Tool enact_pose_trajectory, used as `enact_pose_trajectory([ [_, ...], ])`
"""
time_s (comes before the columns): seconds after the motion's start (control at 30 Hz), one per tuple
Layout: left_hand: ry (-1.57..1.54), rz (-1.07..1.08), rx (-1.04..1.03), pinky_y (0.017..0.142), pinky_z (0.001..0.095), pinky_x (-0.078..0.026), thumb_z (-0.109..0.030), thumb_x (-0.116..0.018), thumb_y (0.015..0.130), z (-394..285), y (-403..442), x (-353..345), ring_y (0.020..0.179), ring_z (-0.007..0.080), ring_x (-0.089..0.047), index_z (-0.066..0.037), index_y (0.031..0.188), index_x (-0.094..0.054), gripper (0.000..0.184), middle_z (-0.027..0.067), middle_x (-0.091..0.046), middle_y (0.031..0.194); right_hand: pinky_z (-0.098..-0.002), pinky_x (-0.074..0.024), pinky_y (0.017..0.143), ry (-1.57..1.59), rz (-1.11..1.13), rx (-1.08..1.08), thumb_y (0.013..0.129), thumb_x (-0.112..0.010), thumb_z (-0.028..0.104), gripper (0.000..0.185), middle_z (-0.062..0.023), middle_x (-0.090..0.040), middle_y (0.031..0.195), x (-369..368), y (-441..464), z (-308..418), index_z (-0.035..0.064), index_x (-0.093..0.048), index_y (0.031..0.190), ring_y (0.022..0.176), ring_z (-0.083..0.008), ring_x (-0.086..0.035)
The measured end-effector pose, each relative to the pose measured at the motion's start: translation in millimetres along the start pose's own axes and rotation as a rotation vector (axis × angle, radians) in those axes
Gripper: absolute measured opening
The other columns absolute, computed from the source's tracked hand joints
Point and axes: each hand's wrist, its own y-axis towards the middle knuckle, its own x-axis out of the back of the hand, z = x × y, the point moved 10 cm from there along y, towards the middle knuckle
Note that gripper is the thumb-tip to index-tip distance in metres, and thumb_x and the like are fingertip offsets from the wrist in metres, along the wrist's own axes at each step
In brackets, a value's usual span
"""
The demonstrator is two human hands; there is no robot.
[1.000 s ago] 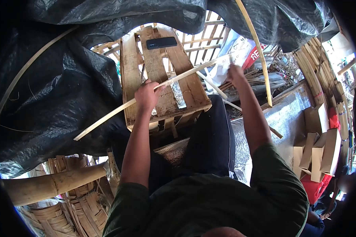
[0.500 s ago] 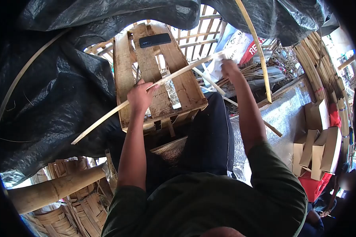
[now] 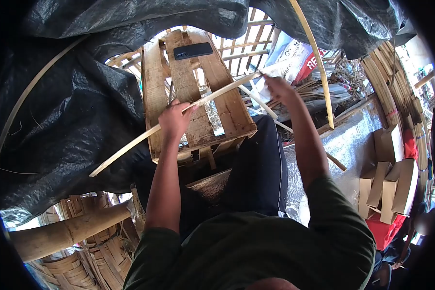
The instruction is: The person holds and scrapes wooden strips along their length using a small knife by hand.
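A long, pale bamboo strip (image 3: 128, 149) slants across the wooden slatted crate (image 3: 234, 113) in front of me, its near end hanging over black sheeting at the left. My left hand (image 3: 175, 120) is closed around the strip above the crate's left part. Toward the strip's far end, past the crate's right edge, my right hand (image 3: 281, 91) has its fingertips drawn together at the strip; the far tip blends into the bright bag behind. On the crate's far slats lies a black phone (image 3: 193, 50).
Black plastic sheeting (image 3: 77, 125) hangs at left and overhead. A curved bamboo piece (image 3: 319, 65) dangles at the upper right. Cardboard boxes (image 3: 389, 188) stand on a red thing at right. A thick bamboo pole (image 3: 67, 236) and woven baskets are at lower left. Part of another person shows at far right.
My right hand has shifted slightly down and toward me at the strip's far end. The left hand keeps its hold, and the whole view has moved a little.
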Motion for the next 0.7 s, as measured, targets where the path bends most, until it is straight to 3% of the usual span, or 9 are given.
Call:
enact_pose_trajectory([
  [0.07,0.019,0.021,0.012,0.062,0.0374,-0.050,-0.048,-0.072,0.078,-1.8,0.8,0.8,0.072,0.0268,-0.065,-0.013,0.090,-0.076,0.038,0.0061,-0.061,0.077,-0.0280,-0.0237,0.035,0.658,-0.164,0.163,0.101,-0.045,0.044,0.039,0.0037,-0.036,0.053,47.7,26.3,-2.8,0.0123,-0.047,0.078,0.039,-0.0097,-0.030],
  [0.13,0.024,0.037,0.030,0.062,0.0375,-0.050,-0.049,-0.072,0.078,-2.2,-0.4,1.7,0.072,0.0270,-0.065,-0.013,0.090,-0.076,0.037,0.0062,-0.061,0.077,-0.0270,-0.0304,0.040,0.330,-0.643,0.103,0.100,-0.046,0.038,0.031,0.0014,-0.044,0.058,42.5,1.3,-12.0,0.0122,-0.047,0.083,0.044,-0.0106,-0.036],
  [0.27,-0.005,-0.011,-0.010,0.062,0.0386,-0.050,-0.047,-0.071,0.079,-0.8,-0.3,0.7,0.073,0.0288,-0.065,-0.015,0.089,-0.075,0.034,0.0060,-0.061,0.079,-0.0288,-0.0255,0.038,-0.038,-0.085,0.055,0.100,-0.045,0.045,0.045,0.0017,-0.041,0.056,10.9,10.6,1.4,0.0038,-0.059,0.088,0.042,-0.0119,-0.035],
  [0.33,0.007,0.003,0.002,0.062,0.0384,-0.049,-0.047,-0.071,0.079,-1.0,1.3,1.5,0.072,0.0287,-0.065,-0.015,0.089,-0.075,0.033,0.0058,-0.061,0.079,-0.0279,-0.0259,0.037,0.744,-0.115,0.262,0.101,-0.042,0.047,0.049,0.0007,-0.043,0.056,33.2,0.1,26.7,0.0034,-0.061,0.088,0.042,-0.0123,-0.037],
  [0.37,0.018,0.024,0.013,0.062,0.0383,-0.049,-0.047,-0.071,0.079,-1.2,-0.1,0.3,0.072,0.0285,-0.064,-0.016,0.089,-0.075,0.033,0.0056,-0.061,0.079,-0.0300,-0.0311,0.038,0.429,-0.657,0.060,0.101,-0.039,0.048,0.052,-0.0022,-0.048,0.058,56.6,-12.0,-0.6,0.0039,-0.062,0.087,0.042,-0.0138,-0.042],
  [0.5,0.021,0.026,0.019,0.063,0.0366,-0.050,-0.049,-0.074,0.077,-2.1,1.7,2.1,0.072,0.0272,-0.065,-0.014,0.090,-0.076,0.038,0.0063,-0.061,0.076,-0.0310,-0.0273,0.038,-0.278,-0.080,0.097,0.098,-0.050,0.045,0.042,-0.0004,-0.042,0.057,-18.6,6.6,3.1,0.0077,-0.055,0.079,0.041,-0.0117,-0.035],
  [0.6,0.035,0.019,0.024,0.063,0.0366,-0.050,-0.050,-0.074,0.076,0.5,0.7,0.2,0.072,0.0272,-0.065,-0.014,0.089,-0.076,0.038,0.0057,-0.061,0.076,-0.0291,-0.0203,0.034,0.618,-0.112,0.185,0.098,-0.048,0.030,0.028,0.0044,-0.032,0.054,59.5,62.0,-8.2,0.0129,-0.045,0.076,0.039,-0.0094,-0.030],
  [0.63,0.036,0.019,0.017,0.062,0.0369,-0.050,-0.047,-0.073,0.078,-0.9,0.1,1.0,0.071,0.0270,-0.065,-0.015,0.089,-0.075,0.035,0.0053,-0.061,0.077,-0.0288,-0.0235,0.035,0.390,-0.514,0.026,0.099,-0.045,0.031,0.027,0.0033,-0.034,0.055,54.0,8.4,0.6,0.0127,-0.045,0.078,0.041,-0.0095,-0.032],
  [0.7,0.037,0.021,0.001,0.061,0.0372,-0.049,-0.045,-0.072,0.080,-3.4,-0.8,0.8,0.070,0.0268,-0.064,-0.016,0.090,-0.075,0.031,0.0050,-0.061,0.077,-0.0330,-0.0297,0.038,-0.006,-0.437,0.123,0.099,-0.044,0.051,0.046,0.0011,-0.038,0.055,31.9,36.8,-6.5,0.0117,-0.051,0.076,0.041,-0.0114,-0.033],
])
